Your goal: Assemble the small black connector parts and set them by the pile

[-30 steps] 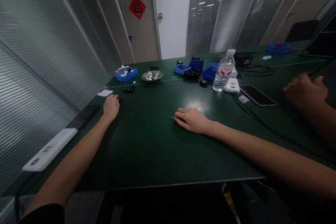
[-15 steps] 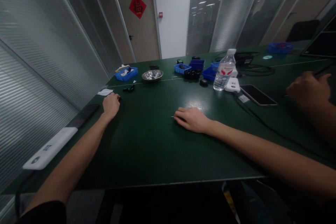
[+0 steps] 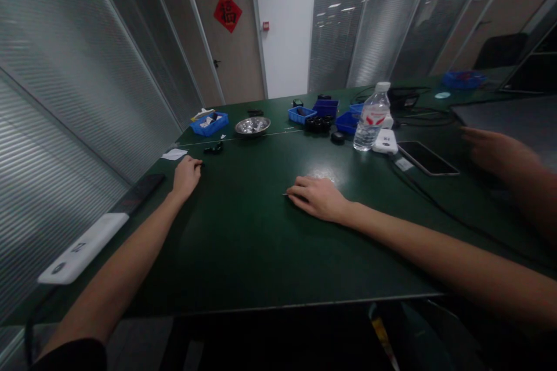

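The left hand (image 3: 186,178), fingers curled, pinches a small black piece (image 3: 202,164) (mostly hidden by the fingertips) over the dark green tabletop (image 3: 243,232), with a flat white paper (image 3: 174,154) near it at eleven o'clock and an irregular black object (image 3: 213,149) at one. The right hand (image 3: 318,197) grips a thin, pale, rod-like piece (image 3: 284,194) that juts toward nine o'clock; from there, a round, shiny metal bowl (image 3: 253,126) sits at eleven, a clear plastic bottle (image 3: 369,124) at one.
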The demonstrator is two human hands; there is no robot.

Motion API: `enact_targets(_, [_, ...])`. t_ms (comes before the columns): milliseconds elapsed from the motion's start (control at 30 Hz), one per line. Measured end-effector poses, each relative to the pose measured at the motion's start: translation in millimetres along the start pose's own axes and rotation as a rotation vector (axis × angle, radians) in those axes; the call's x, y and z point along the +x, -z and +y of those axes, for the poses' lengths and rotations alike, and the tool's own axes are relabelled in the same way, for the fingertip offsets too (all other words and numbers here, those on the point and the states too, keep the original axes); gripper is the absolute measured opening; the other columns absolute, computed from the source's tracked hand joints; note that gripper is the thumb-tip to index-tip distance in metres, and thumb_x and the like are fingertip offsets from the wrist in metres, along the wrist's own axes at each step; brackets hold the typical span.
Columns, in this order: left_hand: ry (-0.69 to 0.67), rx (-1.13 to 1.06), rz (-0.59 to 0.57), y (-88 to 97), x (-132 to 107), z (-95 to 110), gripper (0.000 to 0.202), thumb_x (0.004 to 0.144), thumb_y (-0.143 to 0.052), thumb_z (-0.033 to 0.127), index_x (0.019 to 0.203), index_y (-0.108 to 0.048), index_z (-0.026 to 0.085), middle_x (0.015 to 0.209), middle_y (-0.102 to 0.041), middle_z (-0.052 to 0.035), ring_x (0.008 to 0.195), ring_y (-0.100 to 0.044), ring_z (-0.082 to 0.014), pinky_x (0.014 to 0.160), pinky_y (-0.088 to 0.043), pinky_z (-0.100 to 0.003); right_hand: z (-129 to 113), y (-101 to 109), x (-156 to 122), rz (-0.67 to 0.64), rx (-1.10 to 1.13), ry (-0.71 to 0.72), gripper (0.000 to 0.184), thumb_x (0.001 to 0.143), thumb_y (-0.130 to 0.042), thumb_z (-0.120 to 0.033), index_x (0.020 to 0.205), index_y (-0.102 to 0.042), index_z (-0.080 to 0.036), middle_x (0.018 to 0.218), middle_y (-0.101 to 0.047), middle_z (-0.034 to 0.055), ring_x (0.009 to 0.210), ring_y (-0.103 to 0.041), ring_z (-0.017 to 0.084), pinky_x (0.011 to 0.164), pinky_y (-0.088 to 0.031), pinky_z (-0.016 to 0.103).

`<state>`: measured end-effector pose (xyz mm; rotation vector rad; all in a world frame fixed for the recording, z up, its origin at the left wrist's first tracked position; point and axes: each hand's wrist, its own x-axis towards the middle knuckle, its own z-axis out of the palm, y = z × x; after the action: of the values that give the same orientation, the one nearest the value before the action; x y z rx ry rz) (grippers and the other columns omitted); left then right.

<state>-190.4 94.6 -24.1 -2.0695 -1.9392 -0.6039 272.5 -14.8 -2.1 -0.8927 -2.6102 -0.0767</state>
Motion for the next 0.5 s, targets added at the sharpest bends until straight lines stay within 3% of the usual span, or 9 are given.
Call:
enact_targets(167, [-0.142, -0.136, -0.021, -5.8, 1.6, 23.1, 0.03, 0.097, -0.051, 0.025, 0.11, -0.075, 0.014, 0.115, -0.068, -0.0101, 0.104, -0.066, -0.0231, 0.098, -0.052, -0.036, 0.4, -1.2, -0.2, 0.038, -0.039, 0.025, 0.033, 0.104, -0.05, -0.038, 0.127, -0.07, -0.025, 0.1, -0.066, 0.0084, 0.088, -0.055, 0.02, 0.063, -0.039, 0.028])
enact_targets(400, [-0.409, -0.437, -0.077, 0.5, -8.5, 91.7, 0.022, 0.097, -0.058, 0.026, 0.108, -0.076, 0.018, 0.111, -0.069, -0.0085, 0.1, -0.068, -0.0222, 0.092, -0.056, -0.041, 5.1, -3.4, 0.6, 0.037, -0.025, 0.088, 0.032, 0.104, -0.052, -0.034, 0.13, -0.07, -0.026, 0.104, -0.064, 0.0101, 0.098, -0.053, 0.024, 0.084, -0.042, 0.038])
enact_targets(500, [-0.48, -0.518, -0.136, 9.0, -18.1, 120.8, 0.021, 0.097, -0.06, 0.024, 0.11, -0.076, 0.02, 0.113, -0.068, -0.0073, 0.101, -0.068, -0.0204, 0.091, -0.057, -0.04, 7.3, -5.0, 0.5, 0.023, 0.001, 0.089, 0.034, 0.104, -0.052, -0.033, 0.131, -0.069, -0.025, 0.105, -0.063, 0.0105, 0.097, -0.053, 0.024, 0.082, -0.041, 0.038])
